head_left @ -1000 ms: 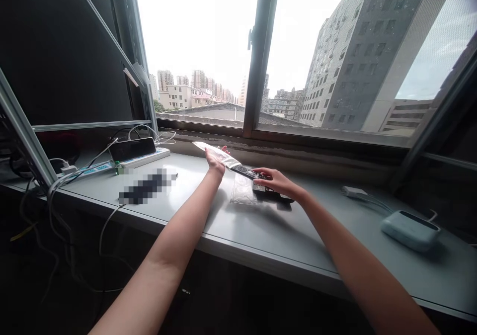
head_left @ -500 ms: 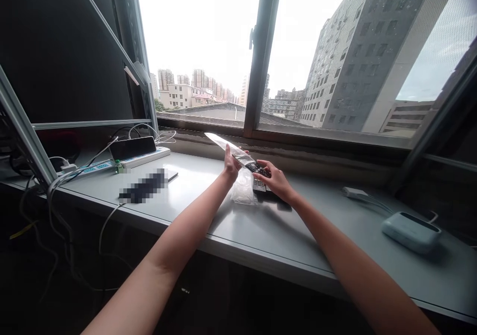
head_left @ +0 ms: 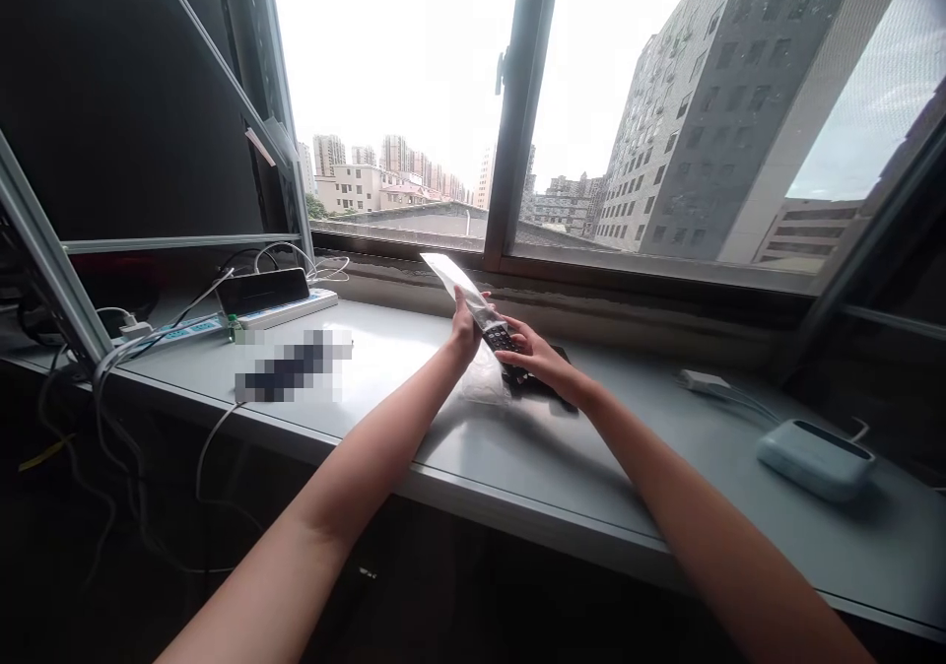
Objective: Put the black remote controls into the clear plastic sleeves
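My left hand [head_left: 465, 329] is closed on a clear plastic bag [head_left: 449, 275], whose loose end sticks up toward the window. Partly inside the bag is a black remote control [head_left: 503, 339] with rows of buttons, tilted with its lower end toward me. My right hand [head_left: 536, 354] grips the remote's side near that lower end. Beneath the hands, another clear plastic bag [head_left: 484, 380] lies on the grey desk [head_left: 517, 457]. A dark object [head_left: 547, 395] rests on the desk under my right hand, mostly hidden by it.
A pale blue power bank [head_left: 815, 459] and a white charger plug [head_left: 702, 381] sit to the right. At the left are a blurred-out dark object [head_left: 288, 368], a phone [head_left: 264, 293] propped on a white power strip [head_left: 296, 311], and hanging cables. The window [head_left: 509, 102] stands behind the desk.
The remote and its bag have turned steeper, the remote's lower end swinging down and toward me. Both hands still hold on, the left shifted slightly right.
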A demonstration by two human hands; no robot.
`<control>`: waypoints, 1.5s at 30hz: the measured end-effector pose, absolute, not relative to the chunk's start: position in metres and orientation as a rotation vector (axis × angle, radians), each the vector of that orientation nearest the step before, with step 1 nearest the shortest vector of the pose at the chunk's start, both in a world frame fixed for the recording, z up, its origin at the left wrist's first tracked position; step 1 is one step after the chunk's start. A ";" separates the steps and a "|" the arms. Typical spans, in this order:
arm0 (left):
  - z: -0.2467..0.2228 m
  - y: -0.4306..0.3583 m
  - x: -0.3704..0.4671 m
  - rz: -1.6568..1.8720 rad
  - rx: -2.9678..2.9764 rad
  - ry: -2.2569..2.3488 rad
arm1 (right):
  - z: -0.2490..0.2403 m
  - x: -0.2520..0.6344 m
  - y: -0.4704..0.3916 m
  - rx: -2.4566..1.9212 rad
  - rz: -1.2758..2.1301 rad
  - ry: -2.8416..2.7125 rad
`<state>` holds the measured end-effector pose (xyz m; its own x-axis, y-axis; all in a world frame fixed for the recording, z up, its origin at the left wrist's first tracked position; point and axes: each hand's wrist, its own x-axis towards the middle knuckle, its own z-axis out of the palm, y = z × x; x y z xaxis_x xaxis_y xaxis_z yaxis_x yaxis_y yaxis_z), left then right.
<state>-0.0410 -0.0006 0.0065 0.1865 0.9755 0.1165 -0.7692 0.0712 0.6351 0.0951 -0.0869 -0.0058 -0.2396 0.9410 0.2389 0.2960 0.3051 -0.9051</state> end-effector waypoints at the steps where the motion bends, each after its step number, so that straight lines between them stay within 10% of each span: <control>1: 0.007 0.001 -0.043 1.369 0.616 0.386 | -0.005 0.094 -0.089 -1.098 1.025 -1.735; 29: 0.005 0.000 -0.036 0.936 0.856 0.339 | 0.002 0.106 -0.085 -1.018 0.895 -1.634; 45: 0.009 0.014 -0.054 1.318 0.581 0.348 | -0.008 0.099 -0.080 -0.950 0.925 -1.777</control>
<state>-0.0544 0.0142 0.0093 0.2286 0.9699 0.0836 -0.8020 0.1390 0.5810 0.0993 -0.0798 -0.0078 -0.3083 0.8831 0.3536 0.2173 0.4272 -0.8776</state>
